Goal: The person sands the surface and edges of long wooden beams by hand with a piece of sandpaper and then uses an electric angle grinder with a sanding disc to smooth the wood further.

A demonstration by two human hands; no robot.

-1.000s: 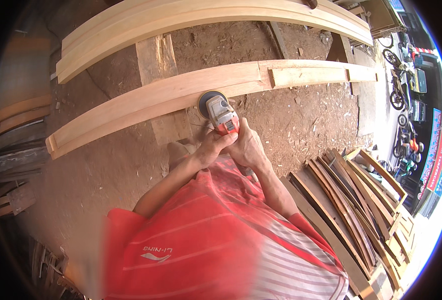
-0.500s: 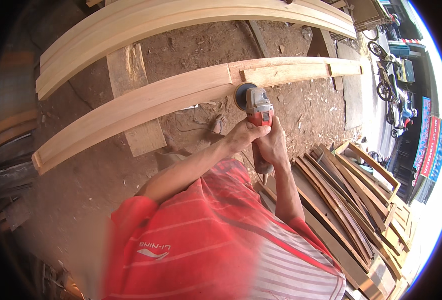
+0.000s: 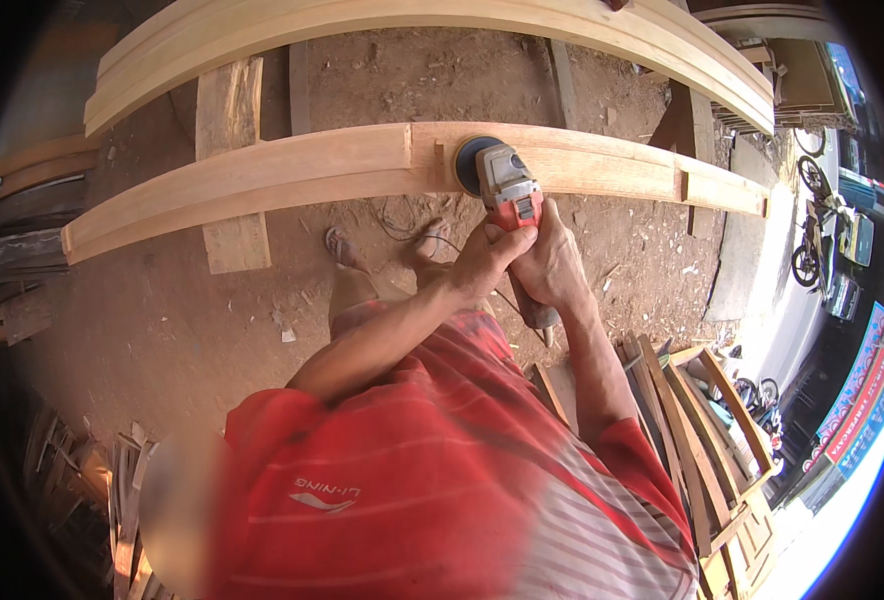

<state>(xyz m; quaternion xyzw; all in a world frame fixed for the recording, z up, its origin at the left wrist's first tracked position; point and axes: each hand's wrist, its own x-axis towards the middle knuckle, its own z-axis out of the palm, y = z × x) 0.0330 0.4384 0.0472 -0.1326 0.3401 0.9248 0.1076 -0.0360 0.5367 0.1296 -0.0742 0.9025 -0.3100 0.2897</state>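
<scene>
Both my hands grip an angle grinder [image 3: 518, 200] with a grey head and a red collar. My left hand [image 3: 492, 262] wraps its near side, thumb over the top. My right hand [image 3: 554, 262] closes round the body from the right, and the dark rear end sticks out below it. The grinder's round dark disc [image 3: 470, 166] overlaps the face of a long curved wooden beam [image 3: 292, 172], just right of a joint step. Whether the disc presses on the wood, I cannot tell.
Wooden planks [image 3: 237, 243] support the beam crosswise. Beyond lies a second curved beam [image 3: 382, 28]. A cord [image 3: 402, 232] runs on the dirt floor by my feet. Stacked timber and frames [image 3: 697, 430] stand at the near right; motorbikes [image 3: 812, 225] are parked farther right.
The grinder's disc has shifted from the beam's near edge onto its face, right of the joint. Both hands moved with it and kept their grip. The whole view has turned somewhat.
</scene>
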